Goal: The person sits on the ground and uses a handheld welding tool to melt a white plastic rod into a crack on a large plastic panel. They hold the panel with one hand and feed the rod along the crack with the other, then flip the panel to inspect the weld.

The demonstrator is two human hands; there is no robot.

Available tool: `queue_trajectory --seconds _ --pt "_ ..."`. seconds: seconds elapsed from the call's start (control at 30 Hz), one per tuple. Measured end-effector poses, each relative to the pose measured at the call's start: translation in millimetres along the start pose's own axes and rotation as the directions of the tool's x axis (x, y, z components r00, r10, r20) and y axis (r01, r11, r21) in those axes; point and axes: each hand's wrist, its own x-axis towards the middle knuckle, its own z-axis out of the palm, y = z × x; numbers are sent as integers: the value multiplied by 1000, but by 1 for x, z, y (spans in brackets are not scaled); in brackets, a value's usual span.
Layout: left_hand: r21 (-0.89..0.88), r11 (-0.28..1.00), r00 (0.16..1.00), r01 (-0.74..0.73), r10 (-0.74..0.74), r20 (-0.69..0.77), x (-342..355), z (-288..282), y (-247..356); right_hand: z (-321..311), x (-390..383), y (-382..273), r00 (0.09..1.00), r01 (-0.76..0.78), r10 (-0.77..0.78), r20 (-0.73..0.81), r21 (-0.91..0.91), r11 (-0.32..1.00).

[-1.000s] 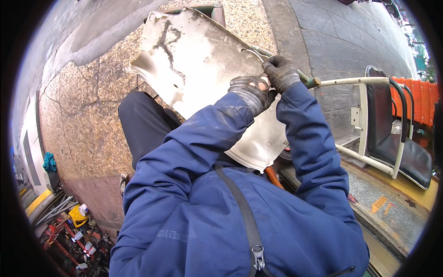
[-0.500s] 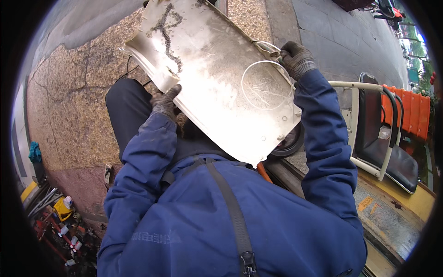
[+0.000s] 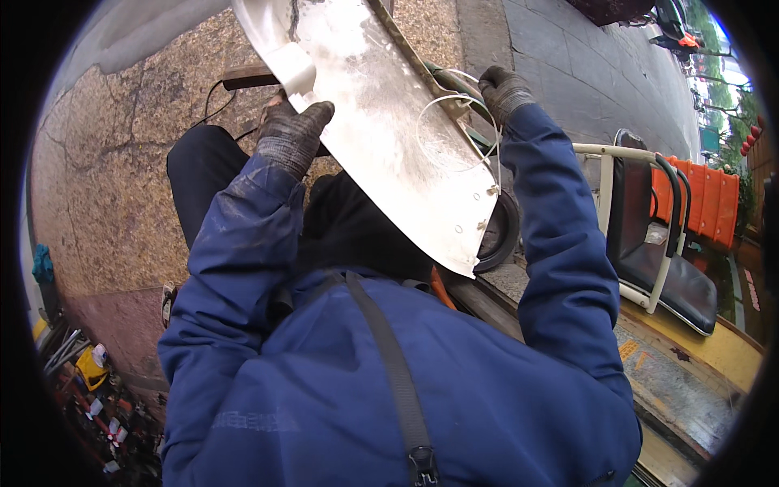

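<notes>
A large curved off-white panel [image 3: 406, 154], dirty on its inner face, is tilted in front of me. My gloved left hand [image 3: 294, 134] grips its left edge, thumb on top and fingers hidden underneath. At its far right edge my gloved right hand [image 3: 505, 88] is closed on a thin white cord [image 3: 420, 122], which hangs in a loop over the panel and runs to the hand. A small gap shows between that hand and the panel's edge. Small pegs and holes line the panel's lower right part.
A black-seated chair [image 3: 661, 260] with a pale metal frame stands at the right, before an orange slatted barrier [image 3: 704, 199]. A black wheel [image 3: 499, 235] lies behind the panel's lower corner. Tools and small parts [image 3: 101, 414] litter the lower left. A brown bar [image 3: 247, 77] is at the far left.
The panel has turned steeper, its lower corner shifting right and its far end leaving the top of view. My left hand has moved up slightly; my right hand has drawn off the panel's edge.
</notes>
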Motion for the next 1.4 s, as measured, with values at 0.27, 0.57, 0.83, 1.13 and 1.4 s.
queue_trajectory --seconds 0.27,0.57,0.83,1.13,1.4 --pt "117 991 997 -70 68 27 7 8 22 11 9 -8 995 -19 24 100 -52 998" --pt "110 992 998 -56 54 19 17 9 10 22 18 5 996 -56 60 71 -59 997" --pt "105 994 998 -22 15 67 16 4 15 27 15 2 999 7 -10 -39 -72 997" --pt "90 996 997 22 -28 65 14 4 20 29 10 0 994 49 -46 -95 30 998" --pt "62 998 997 -10 5 79 18 1 23 37 13 5 994 57 -58 -93 -12 998"
